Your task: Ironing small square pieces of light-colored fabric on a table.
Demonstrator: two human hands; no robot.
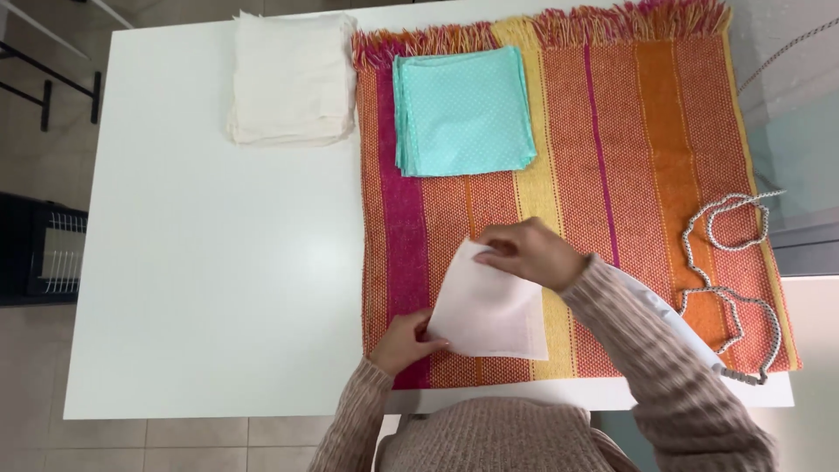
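I hold a white cloth (pixel 488 308) between both hands, just above the striped blanket (pixel 612 175). My left hand (pixel 402 343) pinches its lower left corner, thumb on top and fingers closed underneath. My right hand (pixel 529 252) grips the upper edge, fingers curled over the corner, so the cloth hangs tilted, one side higher than the other. The cloth sits over the blanket's near left part, covering pink, red and yellow stripes.

There are no boxes or bins here, only stacks. A pile of mint dotted cloths (pixel 463 112) lies squared up on the blanket's far left corner, across the pink and yellow stripes. A pile of white cloths (pixel 293 79) lies on the bare table (pixel 218 262), just beside the blanket's fringe and well apart from my hands.

The blanket covers the right half of the white table, its fringe (pixel 542 31) along the far edge. A grey braided cord (pixel 725 262) loops over the blanket's right side, near my right sleeve, and runs along the near edge. Something white lies under my right forearm; I cannot tell what it is.

The floor (pixel 52 131) is pale tile. On my left, a dark wire rack (pixel 52 253) stands beside the table, and dark metal legs (pixel 44 83) show farther off.
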